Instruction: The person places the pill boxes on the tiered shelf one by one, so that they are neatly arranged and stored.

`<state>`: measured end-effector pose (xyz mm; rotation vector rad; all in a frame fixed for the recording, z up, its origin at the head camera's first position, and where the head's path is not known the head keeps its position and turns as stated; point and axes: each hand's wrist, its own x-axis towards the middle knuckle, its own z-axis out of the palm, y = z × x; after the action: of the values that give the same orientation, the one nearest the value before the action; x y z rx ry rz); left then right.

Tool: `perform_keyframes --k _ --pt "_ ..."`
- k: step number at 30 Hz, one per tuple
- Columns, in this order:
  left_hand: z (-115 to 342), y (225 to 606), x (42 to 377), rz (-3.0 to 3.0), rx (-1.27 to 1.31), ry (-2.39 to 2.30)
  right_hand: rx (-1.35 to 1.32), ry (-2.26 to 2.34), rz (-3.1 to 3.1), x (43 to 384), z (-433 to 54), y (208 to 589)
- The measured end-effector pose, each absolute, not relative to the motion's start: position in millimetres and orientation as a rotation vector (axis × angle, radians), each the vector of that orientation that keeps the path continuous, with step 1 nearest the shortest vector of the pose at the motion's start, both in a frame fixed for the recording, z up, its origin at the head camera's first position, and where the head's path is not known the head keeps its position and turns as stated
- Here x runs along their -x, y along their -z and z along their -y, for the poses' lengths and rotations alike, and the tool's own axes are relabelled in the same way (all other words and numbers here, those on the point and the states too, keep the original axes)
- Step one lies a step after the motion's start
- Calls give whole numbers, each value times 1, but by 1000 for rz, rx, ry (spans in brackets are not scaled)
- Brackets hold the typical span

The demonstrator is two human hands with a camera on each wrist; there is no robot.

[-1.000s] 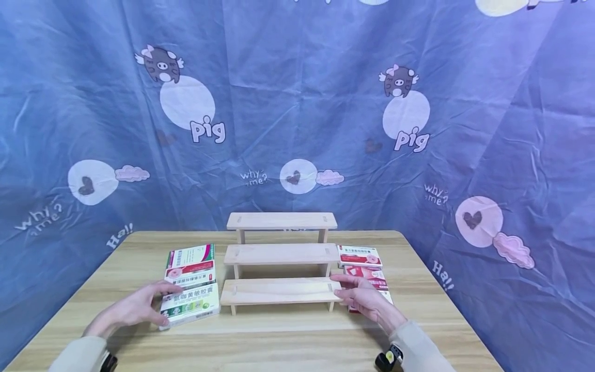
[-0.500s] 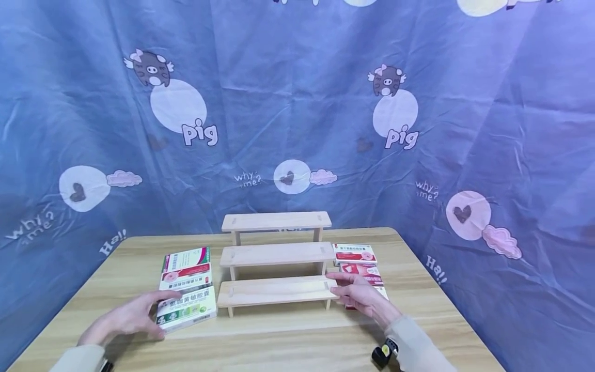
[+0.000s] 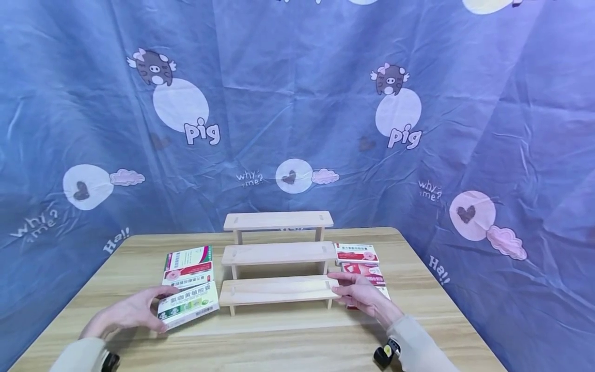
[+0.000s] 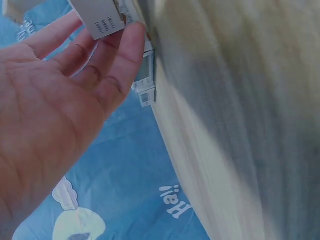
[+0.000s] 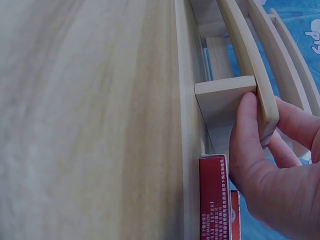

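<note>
My left hand (image 3: 132, 314) grips a white-and-green medicine box (image 3: 190, 304) by its left end, fingers at the back and thumb at the front corner. The box tilts, its front side showing. In the left wrist view, the box's white end (image 4: 102, 20) sits beside the fingertips. On the other side, my right hand (image 3: 364, 298) pinches the right end of the lowest board (image 3: 279, 290) of a three-tier wooden stand. Seen from the right wrist, the thumb and fingers lie on opposite faces of that board (image 5: 255, 65), close to its leg (image 5: 225, 90).
Behind the held box lie a red-and-white medicine box (image 3: 188, 274) and a white-and-magenta one (image 3: 188, 257). Right of the stand, more medicine boxes (image 3: 357, 253) line up, partly hidden by my right hand. A blue printed curtain (image 3: 297, 103) hangs around the wooden table (image 3: 279, 346).
The medicine box under my left hand has tilted, and more of its front side shows. My right hand keeps its hold on the stand's lowest board. The head view has shifted slightly.
</note>
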<state>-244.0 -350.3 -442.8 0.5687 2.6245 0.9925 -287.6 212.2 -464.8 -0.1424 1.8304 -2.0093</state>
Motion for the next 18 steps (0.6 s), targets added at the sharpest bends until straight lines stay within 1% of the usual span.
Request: perform_keyframes --k 6,13,18 --pt "355 434 244 -2569 -582 -1127 134 2020 -1831 287 -212 465" --pt "359 426 246 -2704 -540 -1152 138 2022 -1822 288 -212 465" --pt "359 422 249 -2738 -545 -1280 162 2014 -1816 288 -212 466"
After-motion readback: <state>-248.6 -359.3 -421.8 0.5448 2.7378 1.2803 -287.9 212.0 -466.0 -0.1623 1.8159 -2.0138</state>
